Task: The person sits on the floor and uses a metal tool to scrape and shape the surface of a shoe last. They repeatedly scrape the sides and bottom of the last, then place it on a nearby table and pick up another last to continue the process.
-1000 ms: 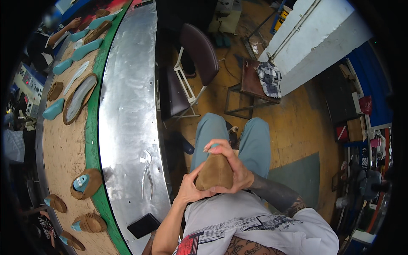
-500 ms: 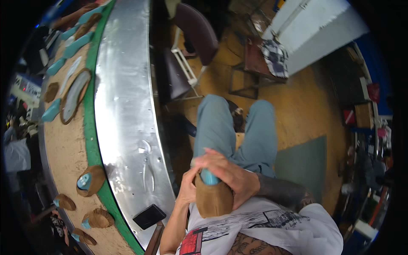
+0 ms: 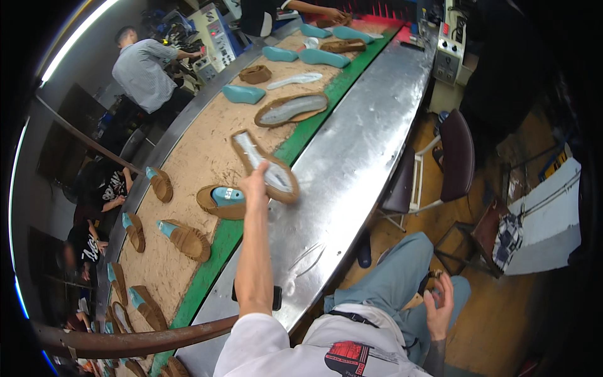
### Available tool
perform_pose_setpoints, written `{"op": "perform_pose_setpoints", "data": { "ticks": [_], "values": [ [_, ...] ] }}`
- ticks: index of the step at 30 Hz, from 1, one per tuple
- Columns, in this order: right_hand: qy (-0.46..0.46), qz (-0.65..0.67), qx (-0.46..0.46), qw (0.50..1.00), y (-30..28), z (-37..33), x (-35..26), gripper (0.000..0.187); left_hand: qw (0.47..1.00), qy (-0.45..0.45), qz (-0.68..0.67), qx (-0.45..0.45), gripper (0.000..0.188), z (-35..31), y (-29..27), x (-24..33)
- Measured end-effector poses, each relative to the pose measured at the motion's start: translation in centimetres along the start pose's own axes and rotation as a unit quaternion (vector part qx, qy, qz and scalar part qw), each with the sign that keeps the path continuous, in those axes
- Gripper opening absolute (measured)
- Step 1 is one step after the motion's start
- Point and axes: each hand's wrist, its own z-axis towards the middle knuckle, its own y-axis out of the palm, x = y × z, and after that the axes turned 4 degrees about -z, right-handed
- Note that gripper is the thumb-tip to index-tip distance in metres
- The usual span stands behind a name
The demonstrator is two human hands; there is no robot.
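My left arm reaches out over the work line, and my left hand (image 3: 254, 185) grips a brown shoe upper (image 3: 286, 193) turned bottom up. Its pale grey insole faces me, with the brown edge folded round it. The piece hangs above the green border and the edge of the tan belt. Just beside my wrist lies another brown shoe upper (image 3: 213, 202) with a turquoise last inside. Low on the right, by my knee, my right hand (image 3: 440, 308) holds nothing, its fingers curved and apart.
The tan belt (image 3: 188, 157) carries several brown shoes and turquoise lasts (image 3: 244, 94). Pliers (image 3: 309, 259) lie on the metal ledge (image 3: 364, 144). A brown rail (image 3: 138, 342) crosses low at left. A chair (image 3: 455, 154) stands at right; people (image 3: 147, 72) work across the line.
The view has swung left. Both hands were on a brown shoe with a turquoise last at my lap. My left hand now extends over the belt; my right has come away toward my knee.
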Motion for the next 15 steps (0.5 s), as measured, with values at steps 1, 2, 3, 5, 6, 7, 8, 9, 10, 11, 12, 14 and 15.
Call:
{"op": "perform_pose_setpoints", "data": {
  "ticks": [1,2,3,5,6,7,8,9,10,11,12,14,15],
  "values": [
    [0.012,0.006,0.006,1.000,-0.4,-0.3,1.2,0.073,0.995,0.038,0.049,0.075,0.055,2.7,-0.4,1.2],
    [0.036,0.023,0.017,0.999,-0.5,-0.5,2.4,0.071,0.983,0.080,0.133,0.103,0.055,4.6,-0.8,1.9],
    [0.029,0.032,0.019,0.999,-0.6,-0.6,3.5,0.069,0.962,0.067,0.237,0.119,0.061,6.7,-1.1,3.2],
    [0.062,0.070,0.021,0.995,-0.9,-0.9,5.2,0.065,0.942,0.113,0.264,0.174,0.051,9.4,-2.2,5.3],
    [0.038,0.059,0.021,0.997,-1.1,-0.9,5.8,0.063,0.939,0.133,0.270,0.164,0.049,10.3,-3.1,6.4],
    [0.032,0.054,0.026,0.998,-1.3,-1.1,6.3,0.062,0.926,0.124,0.313,0.172,0.044,10.7,-3.9,7.1],
    [0.021,0.063,0.022,0.998,-1.5,-0.9,6.6,0.060,0.888,0.093,0.392,0.221,0.040,11.1,-4.0,7.6],
    [0.023,0.060,0.036,0.997,-1.7,-0.8,6.9,0.059,0.851,0.119,0.468,0.207,0.049,11.2,-4.0,7.6],
    [0.052,0.059,0.060,0.995,-1.8,-0.5,6.9,0.058,0.797,0.161,0.536,0.226,0.059,11.1,-3.8,7.7],
    [0.081,0.070,0.069,0.992,-1.9,-0.2,6.9,0.057,0.772,0.165,0.584,0.190,0.057,10.8,-3.0,7.0],
    [0.135,0.067,0.086,0.985,-1.8,0.3,6.8,0.057,0.734,0.177,0.629,0.188,0.055,10.1,-1.9,6.0],
    [0.113,0.069,0.057,0.990,-1.2,1.5,6.5,0.055,0.680,0.133,0.716,0.084,0.063,8.4,0.7,3.6],
    [0.139,0.054,0.061,0.987,-1.0,1.8,6.3,0.054,0.709,0.200,0.671,0.082,0.065,6.5,1.4,1.9]
  ]
}}
